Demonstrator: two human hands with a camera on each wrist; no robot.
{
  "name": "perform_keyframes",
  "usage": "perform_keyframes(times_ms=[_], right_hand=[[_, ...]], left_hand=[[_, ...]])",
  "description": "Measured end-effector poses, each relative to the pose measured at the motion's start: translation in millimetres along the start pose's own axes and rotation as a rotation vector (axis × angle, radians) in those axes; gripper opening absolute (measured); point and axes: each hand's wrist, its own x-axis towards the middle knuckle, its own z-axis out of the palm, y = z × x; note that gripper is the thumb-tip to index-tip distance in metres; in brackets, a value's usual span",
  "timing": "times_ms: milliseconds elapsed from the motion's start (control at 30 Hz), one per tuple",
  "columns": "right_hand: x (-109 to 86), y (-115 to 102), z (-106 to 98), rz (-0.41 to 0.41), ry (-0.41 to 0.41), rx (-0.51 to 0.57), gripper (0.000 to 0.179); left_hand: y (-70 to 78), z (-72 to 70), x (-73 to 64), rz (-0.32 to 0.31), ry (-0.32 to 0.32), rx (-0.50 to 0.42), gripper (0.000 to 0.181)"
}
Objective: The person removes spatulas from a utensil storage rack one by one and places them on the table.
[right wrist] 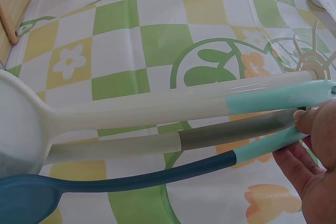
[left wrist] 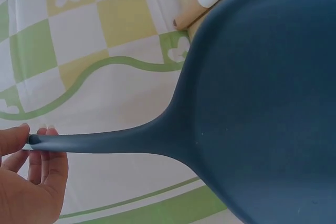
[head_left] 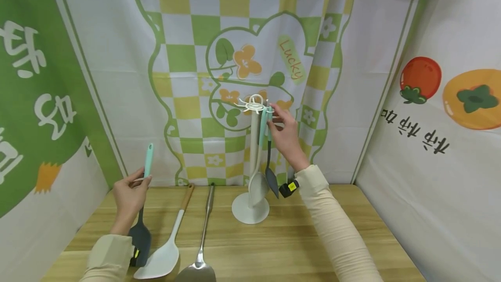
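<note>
My left hand (head_left: pixel 131 195) pinches the mint handle of a dark blue spatula (head_left: pixel 141 238), held upright with its broad blade low near the table. That blade (left wrist: pixel 262 87) fills much of the left wrist view. With thumb and fingertips, my right hand (head_left: pixel 286 136) holds the mint handle of a dark blue spoon (head_left: pixel 272 182) up by the hooks of a white utensil stand (head_left: pixel 250 216). Beside it hangs a white spoon (head_left: pixel 258 188) with a mint handle. Behind them, the right wrist view shows a utensil with a grey handle (right wrist: pixel 236 129).
On the wooden table (head_left: pixel 313 238), left of the stand, lie a white turner (head_left: pixel 162 258) with a wooden handle and a metal turner (head_left: pixel 205 221). A checkered cloth (head_left: pixel 207 3) hangs behind the stand. Printed cloth walls (head_left: pixel 438 177) close off both sides.
</note>
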Motion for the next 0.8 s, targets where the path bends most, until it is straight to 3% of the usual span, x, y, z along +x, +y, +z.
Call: perform_keyframes(times_ms=[300,533,800], right_hand=[[0.3,0.4,0.3,0.000,0.006,-0.005,0.043],[2.8,3.4,0.3,-0.009,0.000,-0.005,0.043],[5.2,42.4,6.9,0.021,0.012,0.002,0.046]], left_hand=[[-2.5,0.1,1.7,-0.021,-0.022,0.071,0.039],[-9.3,0.8,6.6,-0.002,-0.039,0.116,0.038],[-17.7,0.0,8.7,-0.033,-0.067,0.141,0.039]])
